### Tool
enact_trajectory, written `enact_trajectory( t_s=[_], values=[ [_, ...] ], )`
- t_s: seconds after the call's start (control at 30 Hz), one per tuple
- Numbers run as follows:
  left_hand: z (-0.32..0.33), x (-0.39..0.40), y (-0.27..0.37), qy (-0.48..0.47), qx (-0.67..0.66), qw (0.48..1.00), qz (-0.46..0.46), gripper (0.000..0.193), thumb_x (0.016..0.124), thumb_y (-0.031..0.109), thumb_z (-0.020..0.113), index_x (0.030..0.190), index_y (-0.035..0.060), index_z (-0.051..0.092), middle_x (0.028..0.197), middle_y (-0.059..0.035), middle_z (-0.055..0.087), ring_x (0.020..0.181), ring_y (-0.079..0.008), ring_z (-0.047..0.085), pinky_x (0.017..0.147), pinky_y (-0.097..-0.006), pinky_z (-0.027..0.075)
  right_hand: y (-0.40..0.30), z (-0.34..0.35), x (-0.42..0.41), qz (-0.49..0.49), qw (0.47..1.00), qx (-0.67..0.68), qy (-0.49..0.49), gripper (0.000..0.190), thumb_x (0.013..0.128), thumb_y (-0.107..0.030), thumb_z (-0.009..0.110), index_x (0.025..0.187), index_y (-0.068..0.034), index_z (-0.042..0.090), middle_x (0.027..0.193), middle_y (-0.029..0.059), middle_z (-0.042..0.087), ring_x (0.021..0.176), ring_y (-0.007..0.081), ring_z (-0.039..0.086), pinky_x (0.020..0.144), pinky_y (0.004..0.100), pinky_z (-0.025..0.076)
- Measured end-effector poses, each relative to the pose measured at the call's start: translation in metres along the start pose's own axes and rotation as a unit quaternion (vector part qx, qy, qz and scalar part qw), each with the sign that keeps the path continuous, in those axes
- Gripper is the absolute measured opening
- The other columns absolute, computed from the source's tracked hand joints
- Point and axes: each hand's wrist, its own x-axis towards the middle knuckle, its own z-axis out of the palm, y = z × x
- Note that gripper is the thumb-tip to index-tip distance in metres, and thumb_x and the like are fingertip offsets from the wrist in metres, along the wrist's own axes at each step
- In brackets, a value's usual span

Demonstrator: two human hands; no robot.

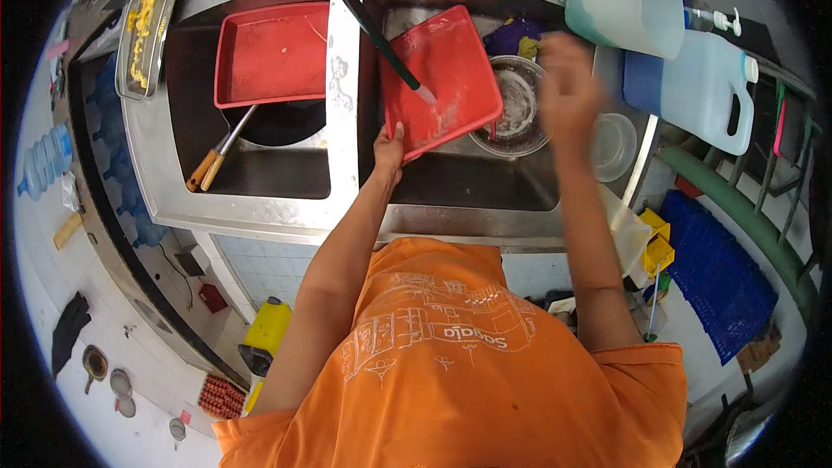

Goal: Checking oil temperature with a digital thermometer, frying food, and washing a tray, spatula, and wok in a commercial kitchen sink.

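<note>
My left hand (389,155) grips the near left corner of a red plastic tray (448,71), which is tilted over the right basin (468,188) of a steel sink. A dark green hose (377,29) ends above the tray, and its wet surface shows a pale patch below the hose tip. My right hand (571,88) is blurred by motion at the right side of the basin. Whether it holds anything cannot be made out. Beside it are a metal bowl (510,136) of cloudy, foamy liquid and a purple and yellow cloth (513,38).
Another red tray (273,55) lies in the left basin over a dark pan (279,123) and wooden-handled utensils (214,162). A glass dish (148,39) with yellow scraps rests on the left rim. Along the right stand a blue-liquid jug (702,88), a cut container (624,0) and a clear tub (613,146).
</note>
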Motion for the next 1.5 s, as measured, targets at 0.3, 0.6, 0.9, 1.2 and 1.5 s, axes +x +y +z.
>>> enact_trajectory(
  t_s=[0.3, 0.6, 0.9, 1.2, 1.5],
  values=[
    [-0.033, 0.052, -0.036, 0.054, 0.077, 0.988, 0.123, 0.039, 0.098, 0.03, 0.057, 0.128, 0.0058, 0.053, 0.107, -0.0055, 0.064, 0.086, -0.0132, 0.062, 0.072, -0.026, 0.05, 0.033, 0.185, -0.099, -0.064, 0.762, -0.168, -0.622, 0.054, 0.088, -0.027, 0.059, 0.133, 0.0, 0.048, 0.146, 0.0197, 0.038, 0.137, 0.0399, 0.03, 0.11, 0.0574, 0.025],
    [-0.015, 0.023, -0.011, 0.127, 0.059, 0.989, 0.053, 0.037, 0.099, 0.03, 0.055, 0.122, 0.0017, 0.057, 0.107, -0.0094, 0.063, 0.095, -0.0194, 0.058, 0.085, -0.032, 0.046, 0.087, 0.302, -0.111, -0.084, 0.751, -0.373, -0.539, 0.069, 0.089, -0.045, 0.049, 0.145, -0.006, 0.036, 0.153, 0.0191, 0.028, 0.144, 0.0408, 0.017, 0.109, 0.0714, 0.005],
    [-0.005, 0.011, -0.018, 0.098, 0.087, 0.982, 0.138, 0.037, 0.103, 0.034, 0.046, 0.111, -0.0005, 0.059, 0.103, -0.0101, 0.064, 0.091, -0.0166, 0.057, 0.085, -0.0309, 0.045, 0.082, 0.267, -0.06, -0.117, 0.805, -0.313, -0.49, 0.054, 0.09, -0.03, 0.043, 0.133, 0.003, 0.047, 0.144, 0.0302, 0.036, 0.138, 0.0467, 0.026, 0.112, 0.066, 0.01],
    [-0.009, -0.004, -0.004, 0.092, 0.061, 0.99, 0.089, 0.028, 0.104, 0.022, 0.043, 0.113, -0.0003, 0.056, 0.105, -0.0096, 0.063, 0.091, -0.0177, 0.059, 0.085, -0.0316, 0.046, 0.082, 0.277, -0.061, -0.068, 0.762, -0.348, -0.541, 0.068, 0.088, -0.042, 0.052, 0.139, 0.001, 0.042, 0.148, 0.0309, 0.03, 0.14, 0.0479, 0.022, 0.111, 0.0667, 0.011],
    [-0.023, 0.022, -0.009, 0.031, 0.084, 0.99, 0.108, 0.035, 0.101, 0.024, 0.047, 0.124, -0.0019, 0.052, 0.115, -0.0131, 0.062, 0.101, -0.021, 0.06, 0.09, -0.0322, 0.045, 0.05, 0.213, 0.022, -0.044, 0.469, -0.413, -0.779, 0.067, 0.084, -0.036, 0.061, 0.142, -0.009, 0.04, 0.147, 0.0186, 0.04, 0.135, 0.0304, 0.039, 0.113, 0.0593, 0.02]
  ],
)
